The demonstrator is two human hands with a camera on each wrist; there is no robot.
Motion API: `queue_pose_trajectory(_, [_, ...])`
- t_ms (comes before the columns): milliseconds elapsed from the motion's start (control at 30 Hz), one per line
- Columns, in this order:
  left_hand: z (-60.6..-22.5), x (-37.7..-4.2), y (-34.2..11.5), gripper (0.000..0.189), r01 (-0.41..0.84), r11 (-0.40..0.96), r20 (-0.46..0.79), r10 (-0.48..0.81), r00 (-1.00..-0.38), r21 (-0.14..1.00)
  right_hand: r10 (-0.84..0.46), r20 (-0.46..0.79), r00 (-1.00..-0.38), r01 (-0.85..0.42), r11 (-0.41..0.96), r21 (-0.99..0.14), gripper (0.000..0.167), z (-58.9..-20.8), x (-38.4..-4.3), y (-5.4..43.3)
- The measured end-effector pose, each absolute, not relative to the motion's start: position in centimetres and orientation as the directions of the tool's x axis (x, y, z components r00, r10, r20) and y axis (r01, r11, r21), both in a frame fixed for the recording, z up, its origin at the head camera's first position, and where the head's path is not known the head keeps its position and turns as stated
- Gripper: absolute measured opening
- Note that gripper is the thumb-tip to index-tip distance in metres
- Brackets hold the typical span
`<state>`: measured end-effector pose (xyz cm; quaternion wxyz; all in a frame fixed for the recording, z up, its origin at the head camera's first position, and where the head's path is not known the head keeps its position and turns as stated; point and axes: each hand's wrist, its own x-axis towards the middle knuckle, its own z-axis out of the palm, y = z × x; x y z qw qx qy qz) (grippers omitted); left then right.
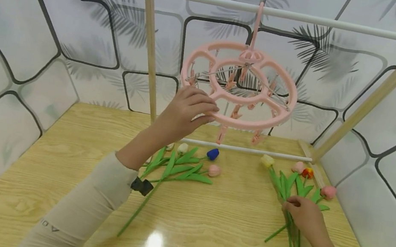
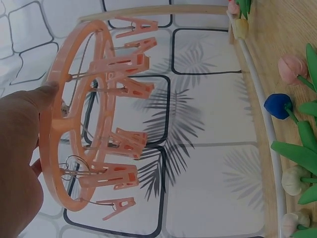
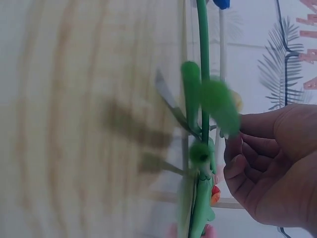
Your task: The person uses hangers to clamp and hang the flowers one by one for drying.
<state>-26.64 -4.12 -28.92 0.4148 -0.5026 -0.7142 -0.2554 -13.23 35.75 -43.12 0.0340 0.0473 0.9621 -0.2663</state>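
Note:
A round pink clip hanger (image 1: 248, 125) hangs by its hook from a white rod, with small clothespins (image 2: 121, 62) dangling below its rings. My left hand (image 1: 190, 107) grips the near left part of its outer rim, thumb on one side and fingers on the other in the left wrist view. Over the right side of the table, my right hand (image 1: 305, 216) pinches the green part of a tulip (image 3: 218, 106) between thumb and forefinger. That tulip lies among a right-hand bunch with yellow (image 1: 267, 161), pink (image 1: 328, 192) and red-orange (image 1: 307, 172) heads; which bloom belongs to it, I cannot tell.
A wooden frame (image 1: 377, 98) with a white top rod (image 1: 334, 25) and a low white bar (image 1: 248, 150) stands at the back of the table (image 1: 220, 230). On the left lie more tulips, including blue (image 1: 212, 154), pink (image 1: 214, 170) and white (image 1: 182, 148) ones.

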Motion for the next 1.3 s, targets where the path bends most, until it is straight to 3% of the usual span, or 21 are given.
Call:
queue_pose_trajectory(500, [-28.9,-26.5,-4.4,0.017,0.932,0.358,0.856,0.497,-0.143,-0.053,0.125,-0.041,-0.991,0.125,0.786,-0.606,0.046,-41.8,-12.8,34.5])
queue_pose_trajectory(767, [-28.9,-26.2,-4.7,0.017,0.928,0.371,0.858,0.491,-0.151,-0.049,0.087,-0.028,-0.996,0.085,0.762,-0.642,0.049,-41.1,-12.5,33.2])
queue_pose_trajectory(1300, [-29.3,-25.2,-5.6,0.021,0.923,0.384,0.857,0.481,-0.188,-0.013,-0.008,0.034,-0.999,-0.027,0.776,-0.630,0.037,-40.5,-12.5,29.5])
